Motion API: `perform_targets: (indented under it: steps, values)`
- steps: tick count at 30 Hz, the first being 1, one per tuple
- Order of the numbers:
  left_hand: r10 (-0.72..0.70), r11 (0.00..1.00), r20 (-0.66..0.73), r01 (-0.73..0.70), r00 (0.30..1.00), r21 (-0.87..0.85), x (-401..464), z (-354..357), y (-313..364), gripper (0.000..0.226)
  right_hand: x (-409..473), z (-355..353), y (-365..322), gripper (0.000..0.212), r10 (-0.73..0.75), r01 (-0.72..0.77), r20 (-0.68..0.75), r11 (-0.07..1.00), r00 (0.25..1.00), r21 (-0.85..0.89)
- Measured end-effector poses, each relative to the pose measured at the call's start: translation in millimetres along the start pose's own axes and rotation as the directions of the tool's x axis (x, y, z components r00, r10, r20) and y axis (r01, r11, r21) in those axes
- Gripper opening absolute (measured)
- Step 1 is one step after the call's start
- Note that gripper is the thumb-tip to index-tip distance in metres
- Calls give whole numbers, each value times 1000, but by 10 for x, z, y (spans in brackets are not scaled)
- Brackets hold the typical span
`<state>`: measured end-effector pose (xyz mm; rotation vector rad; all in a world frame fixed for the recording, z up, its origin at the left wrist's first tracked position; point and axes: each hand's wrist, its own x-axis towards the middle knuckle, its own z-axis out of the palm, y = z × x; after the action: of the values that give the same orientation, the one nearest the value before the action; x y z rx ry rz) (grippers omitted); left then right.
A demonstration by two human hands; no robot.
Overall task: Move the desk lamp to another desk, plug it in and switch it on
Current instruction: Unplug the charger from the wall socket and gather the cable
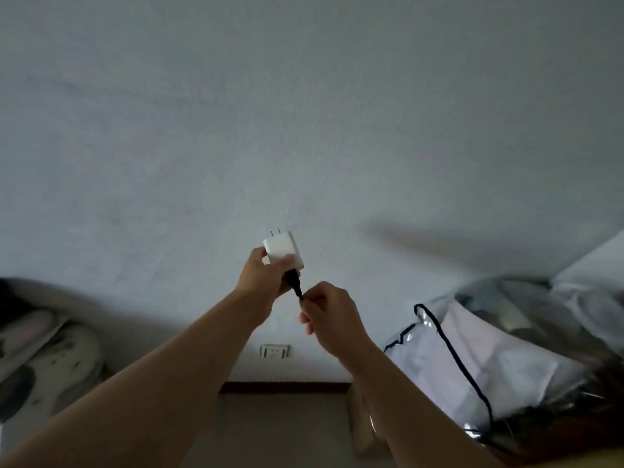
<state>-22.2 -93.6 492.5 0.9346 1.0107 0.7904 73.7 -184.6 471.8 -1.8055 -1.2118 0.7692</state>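
Note:
My left hand (261, 282) grips a white plug adapter (283, 249) with its two metal prongs pointing up toward the wall. A black cable connector (293, 281) sits in the adapter's lower end. My right hand (329, 314) pinches the black cable just below that connector. A white wall socket (275, 351) sits low on the wall, beneath my hands and above the dark skirting board. The desk lamp itself is out of view.
A plain grey-white wall (304, 113) fills most of the view. At the right lies a clear plastic bag with black trim (472, 349) holding pale fabric. Soft pale bundles with dark patches (40, 359) lie at the left. The floor (280, 430) shows below the skirting.

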Motion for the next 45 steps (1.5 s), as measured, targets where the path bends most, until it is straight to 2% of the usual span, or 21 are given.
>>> perform_targets:
  steps: [7, 13, 20, 22, 23, 25, 26, 28, 30, 34, 36, 38, 42, 45]
  values:
    - [47, 991, 28, -43, 999, -130, -449, -30, 415, 36, -667, -371, -303, 16, -7, 7, -66, 1000, 998, 10]
    - [125, 982, 8, -122, 992, -144, -710, 0, 707, 18, -1195, -898, -316, 13, 49, -52, -100, 998, 994, -21]
    - [296, 951, -36, -298, 955, -83, -1018, 221, 913, 31, -1701, -1575, -191, 11, 85, -134, -205, 962, 975, -238]
    - [326, 943, -24, -327, 945, -63, -1116, 311, 965, 27, -1845, -1801, -157, 11, 100, -171, -263, 949, 959, -263]
    - [330, 942, -7, -330, 944, -56, -1174, 372, 980, 24, -1922, -1915, -153, 11, 111, -180, -305, 961, 946, -209]
    - [320, 947, 56, -320, 946, -22, -1311, 518, 972, 17, -2040, -2090, -203, 14, 181, -154, -397, 983, 900, 98]
    - [315, 948, 103, -317, 943, 7, -1392, 618, 943, 12, -2074, -2156, -255, 17, 216, -115, -431, 962, 876, 248]
    - [306, 943, 218, -326, 927, 62, -1586, 878, 851, 10, -2117, -2280, -383, 21, 257, -63, -462, 917, 849, 395]
    - [289, 933, 340, -344, 895, 111, -1809, 1179, 746, 11, -2154, -2389, -511, 21, 277, -53, -456, 894, 846, 444]
    - [218, 926, 541, -347, 812, 149, -2157, 1638, 576, 10, -2247, -2571, -725, 29, 251, -28, -501, 912, 828, 410]
    - [200, 916, 622, -370, 757, 157, -2288, 1812, 504, 14, -2292, -2650, -813, 30, 225, 8, -469, 896, 854, 443]
    - [193, 916, 677, -378, 710, 135, -2414, 1992, 454, 16, -2350, -2733, -898, 31, 210, 37, -418, 860, 884, 509]
    - [66, 979, 782, -194, 619, 71, -2607, 2253, 383, 34, -2433, -2905, -1025, 29, 212, 125, -441, 774, 872, 621]
    - [34, 965, 799, -227, 600, 129, -2719, 2364, 301, 37, -2495, -3047, -1080, 29, 229, 195, -496, 723, 838, 663]
